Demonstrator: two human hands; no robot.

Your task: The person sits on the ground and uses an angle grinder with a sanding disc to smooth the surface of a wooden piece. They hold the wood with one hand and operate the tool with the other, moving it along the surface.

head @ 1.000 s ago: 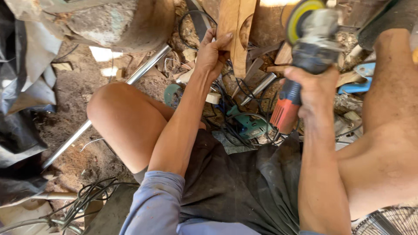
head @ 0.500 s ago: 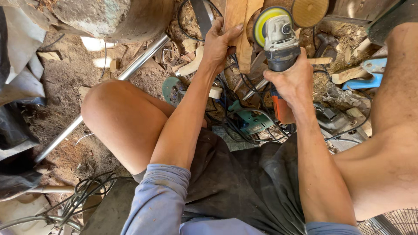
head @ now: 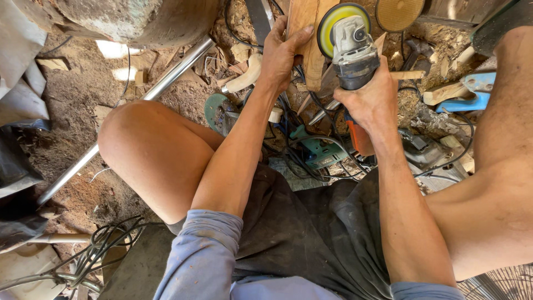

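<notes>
From the head camera, the left hand (head: 280, 53) is gripping a pale wooden piece (head: 304, 33) at its left edge, thumb lying across its face, holding it upright at the top of the frame. The right hand (head: 371, 100) is closing around the grey body of an angle grinder (head: 352, 53), whose yellow-rimmed sanding disc (head: 333, 22) is touching the wood's right side. A teal power tool (head: 319, 153) is lying among black cables between the knees, and a metal pipe (head: 166, 78) is slanting across the dirt at left

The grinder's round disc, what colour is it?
Yellow-green rim, on the grinder's disc, seen in the head view.
</notes>
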